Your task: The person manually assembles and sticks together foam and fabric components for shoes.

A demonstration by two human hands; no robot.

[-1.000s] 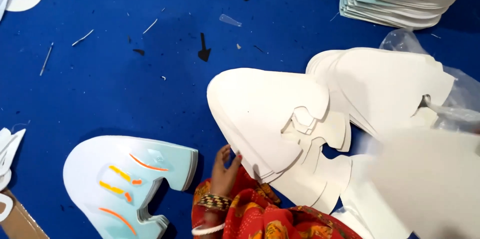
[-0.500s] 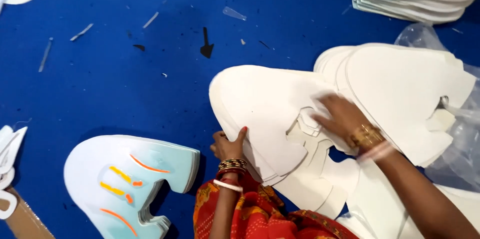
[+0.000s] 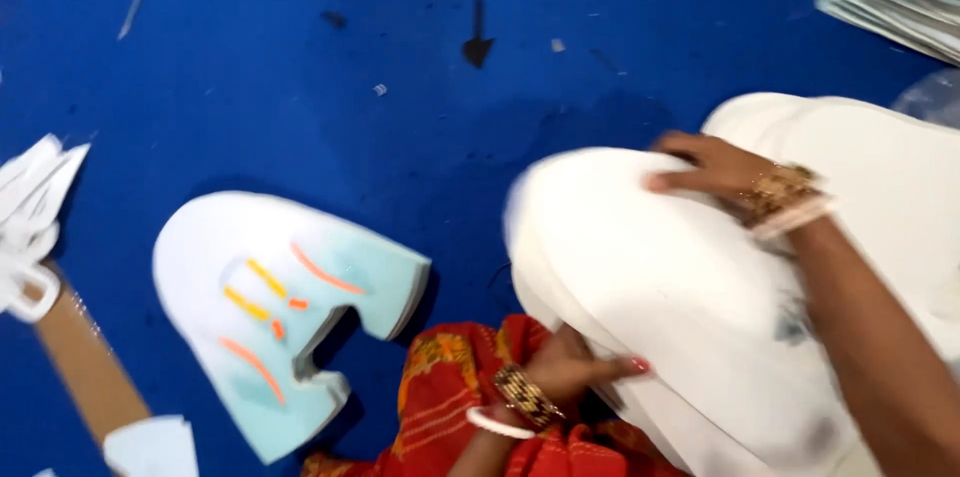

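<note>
White cut-out sheet (image 3: pixel 660 267) lies under right hand (image 3: pixel 705 167), fingers flat; left hand (image 3: pixel 580 369) pinches its lower edge.

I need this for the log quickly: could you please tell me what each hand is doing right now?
Left hand: gripping the near edge of the white cut sheet.
Right hand: fingers on the sheet's far edge; grip unclear.

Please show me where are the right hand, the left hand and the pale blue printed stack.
right hand (image 3: pixel 715 169), head view, back of hand
left hand (image 3: pixel 580 369), head view, knuckles
pale blue printed stack (image 3: pixel 285 307), head view, top sheet
</note>
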